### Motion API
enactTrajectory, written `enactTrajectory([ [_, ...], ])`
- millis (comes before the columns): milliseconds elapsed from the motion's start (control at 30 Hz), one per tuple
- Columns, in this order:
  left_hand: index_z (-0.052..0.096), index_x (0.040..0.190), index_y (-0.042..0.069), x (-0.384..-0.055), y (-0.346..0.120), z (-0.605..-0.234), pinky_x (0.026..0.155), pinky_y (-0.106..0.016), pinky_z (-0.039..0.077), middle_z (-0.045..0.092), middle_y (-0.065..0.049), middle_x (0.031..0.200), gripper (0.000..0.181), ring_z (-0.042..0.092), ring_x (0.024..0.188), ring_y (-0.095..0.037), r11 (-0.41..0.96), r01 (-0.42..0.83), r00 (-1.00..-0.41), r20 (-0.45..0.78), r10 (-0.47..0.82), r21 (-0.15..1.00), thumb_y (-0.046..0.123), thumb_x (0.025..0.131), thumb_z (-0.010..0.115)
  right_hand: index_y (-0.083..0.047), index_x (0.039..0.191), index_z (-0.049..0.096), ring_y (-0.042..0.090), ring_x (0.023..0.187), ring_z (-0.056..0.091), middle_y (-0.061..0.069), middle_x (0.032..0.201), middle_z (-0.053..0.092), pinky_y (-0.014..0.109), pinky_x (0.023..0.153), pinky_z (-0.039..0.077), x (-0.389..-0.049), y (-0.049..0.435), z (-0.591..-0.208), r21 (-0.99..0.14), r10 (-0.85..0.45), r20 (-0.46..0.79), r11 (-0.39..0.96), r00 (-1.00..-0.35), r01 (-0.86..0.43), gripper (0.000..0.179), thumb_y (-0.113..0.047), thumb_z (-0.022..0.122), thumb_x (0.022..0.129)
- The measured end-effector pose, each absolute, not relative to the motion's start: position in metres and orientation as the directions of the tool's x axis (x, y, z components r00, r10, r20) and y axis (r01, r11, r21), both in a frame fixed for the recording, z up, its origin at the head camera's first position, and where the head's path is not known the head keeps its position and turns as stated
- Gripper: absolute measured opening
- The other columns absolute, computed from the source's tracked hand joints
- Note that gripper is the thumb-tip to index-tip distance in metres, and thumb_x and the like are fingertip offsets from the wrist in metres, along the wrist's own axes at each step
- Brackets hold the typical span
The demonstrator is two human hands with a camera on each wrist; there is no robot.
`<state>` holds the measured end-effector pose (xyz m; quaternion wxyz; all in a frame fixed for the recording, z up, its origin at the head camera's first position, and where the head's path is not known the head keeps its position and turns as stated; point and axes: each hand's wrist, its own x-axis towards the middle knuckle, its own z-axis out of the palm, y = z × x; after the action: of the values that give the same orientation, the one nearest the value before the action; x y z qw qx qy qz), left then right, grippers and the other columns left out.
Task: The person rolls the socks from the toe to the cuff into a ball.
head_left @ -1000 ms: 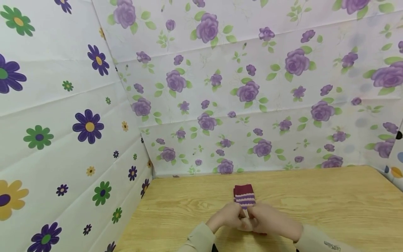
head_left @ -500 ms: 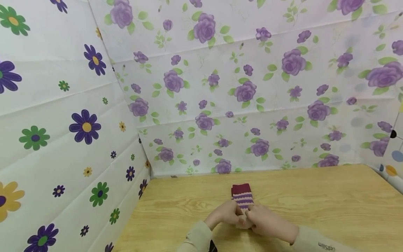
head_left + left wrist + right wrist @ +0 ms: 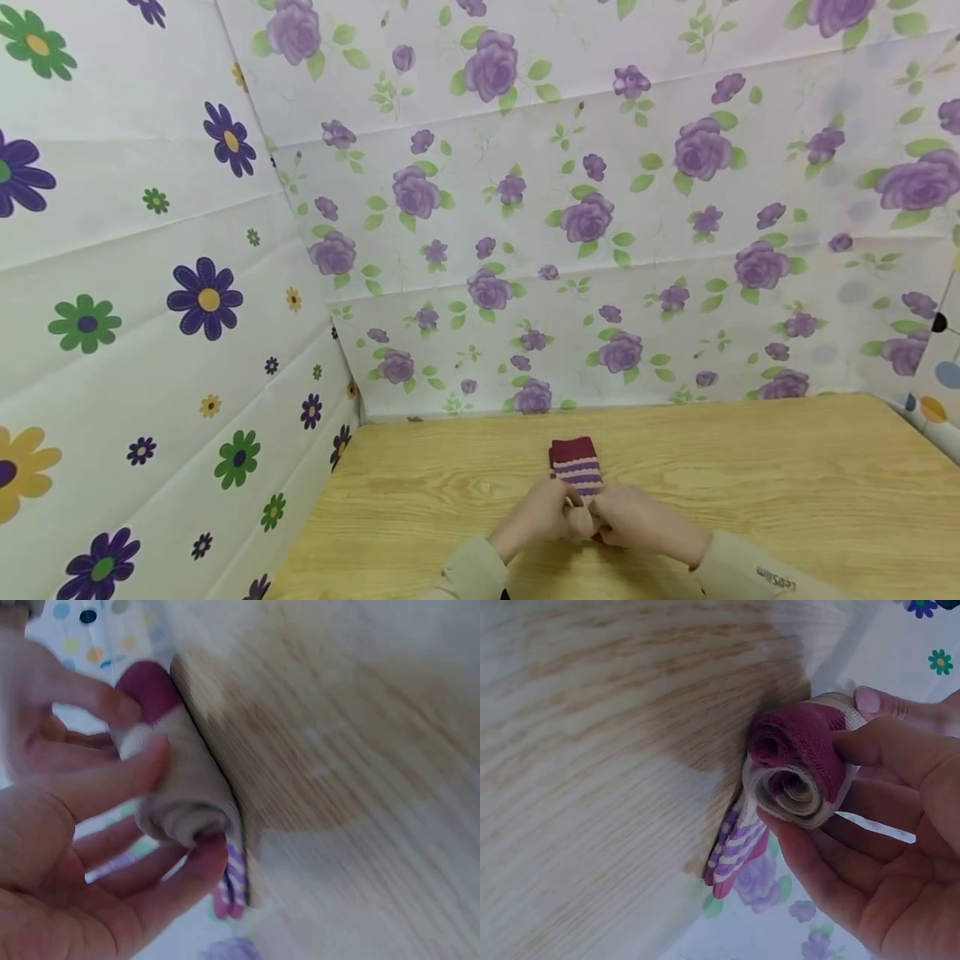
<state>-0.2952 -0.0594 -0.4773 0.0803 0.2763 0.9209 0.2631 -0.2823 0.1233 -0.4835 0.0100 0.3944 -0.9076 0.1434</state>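
Observation:
A pair of socks [image 3: 576, 467] lies on the table, its maroon cuffs and purple-and-cream stripes pointing away from me. The near part is wound into a roll [image 3: 184, 769], beige with maroon patches. My left hand [image 3: 542, 515] holds the roll's left end, thumb on top and fingertips curled under its spiral edge. At the other end, my right hand [image 3: 647, 523] grips the roll between thumb and fingers. Maroon and beige spirals [image 3: 786, 787] show at that end in the right wrist view. The fingers hide much of the roll in the head view.
The wood-grain table [image 3: 750, 467] extends to both sides of the socks. Behind it hangs a white sheet with purple roses [image 3: 491, 292]. A daisy-patterned sheet [image 3: 172, 375] borders the left, and a dotted one [image 3: 947, 375] the right.
Both hands stay at the roll, their fingers shifting slightly on it. The socks keep nearly the same place, and the head view has swung a little.

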Motion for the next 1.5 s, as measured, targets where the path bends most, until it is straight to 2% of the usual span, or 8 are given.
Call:
enactTrajectory([
  [300,0.072,0.086,0.0,-0.281,-0.049,-0.473,0.063,-0.019,0.05,0.072,-0.008,0.081,0.028,0.064,0.07,-0.012,0.788,0.443,-0.88,0.042,0.473,0.428,0.006,0.063,0.088,-0.017,0.059,0.046,0.0,0.054,0.025,-0.014,0.057,0.032,0.016,0.051,0.026,-0.285,0.125,-0.487,-0.324,-0.692,0.159,0.638,-0.705,-0.699,0.038,0.001,0.075,0.074],
  [467,0.071,0.083,-0.001,-0.284,-0.05,-0.477,0.065,-0.02,0.05,0.071,-0.007,0.079,0.028,0.062,0.069,-0.01,0.746,0.434,-0.872,0.026,0.489,0.505,0.003,0.061,0.089,-0.016,0.058,0.044,0.0,0.054,0.024,-0.014,0.058,0.029,0.016,0.05,0.025,-0.284,0.126,-0.486,-0.324,-0.699,0.176,0.624,-0.693,-0.711,0.038,0.001,0.075,0.072],
  [667,0.075,0.09,0.003,-0.285,-0.051,-0.476,0.072,-0.018,0.05,0.074,-0.003,0.085,0.035,0.063,0.077,-0.007,0.745,0.465,-0.847,-0.003,0.531,0.478,0.01,0.06,0.092,-0.016,0.058,0.044,-0.001,0.053,0.023,-0.014,0.058,0.026,0.015,0.049,0.022,-0.28,0.128,-0.483,-0.299,-0.725,0.157,0.613,-0.671,-0.732,0.036,-0.002,0.075,0.07],
  [800,0.075,0.091,0.003,-0.286,-0.053,-0.476,0.069,-0.015,0.048,0.074,-0.001,0.083,0.035,0.06,0.072,-0.001,0.722,0.495,-0.818,-0.023,0.575,0.483,0.01,0.06,0.091,-0.016,0.058,0.039,-0.001,0.052,0.022,-0.014,0.058,0.023,0.015,0.048,0.02,-0.278,0.129,-0.48,-0.338,-0.74,0.139,0.589,-0.658,-0.734,0.04,-0.002,0.074,0.07],
  [900,0.076,0.092,0.006,-0.287,-0.054,-0.477,0.069,-0.013,0.045,0.074,0.002,0.083,0.035,0.056,0.071,0.003,0.705,0.54,-0.787,-0.022,0.617,0.46,0.011,0.06,0.091,-0.016,0.057,0.034,-0.004,0.05,0.019,-0.015,0.057,0.019,0.013,0.046,0.018,-0.279,0.131,-0.479,-0.398,-0.763,0.131,0.544,-0.633,-0.739,0.044,0.0,0.072,0.07],
  [1033,0.073,0.098,0.007,-0.287,-0.055,-0.479,0.074,-0.013,0.046,0.074,0.001,0.093,0.043,0.06,0.082,0.0,0.689,0.573,-0.772,0.011,0.635,0.445,0.013,0.06,0.092,-0.013,0.055,0.033,-0.007,0.049,0.014,-0.016,0.056,0.016,0.011,0.045,0.013,-0.287,0.135,-0.478,-0.441,-0.822,0.141,0.446,-0.551,-0.779,0.043,0.002,0.07,0.07],
  [1233,0.066,0.097,0.007,-0.286,-0.056,-0.484,0.073,-0.014,0.046,0.069,-0.001,0.094,0.044,0.058,0.083,-0.001,0.681,0.566,-0.784,0.047,0.619,0.464,0.015,0.062,0.091,-0.011,0.055,0.037,-0.005,0.047,0.014,-0.015,0.055,0.019,0.012,0.044,0.014,-0.303,0.14,-0.478,-0.581,-0.854,0.0,0.423,-0.52,-0.695,0.041,0.003,0.067,0.079],
  [1500,0.074,0.092,0.007,-0.287,-0.053,-0.483,0.074,-0.013,0.045,0.07,0.0,0.097,0.034,0.056,0.085,0.001,0.687,0.552,-0.799,0.063,0.599,0.473,0.021,0.065,0.09,-0.013,0.054,0.033,-0.004,0.046,0.017,-0.015,0.051,0.023,0.014,0.045,0.016,-0.321,0.145,-0.478,-0.691,-0.842,-0.14,0.46,-0.521,-0.558,0.041,-0.002,0.063,0.08],
])
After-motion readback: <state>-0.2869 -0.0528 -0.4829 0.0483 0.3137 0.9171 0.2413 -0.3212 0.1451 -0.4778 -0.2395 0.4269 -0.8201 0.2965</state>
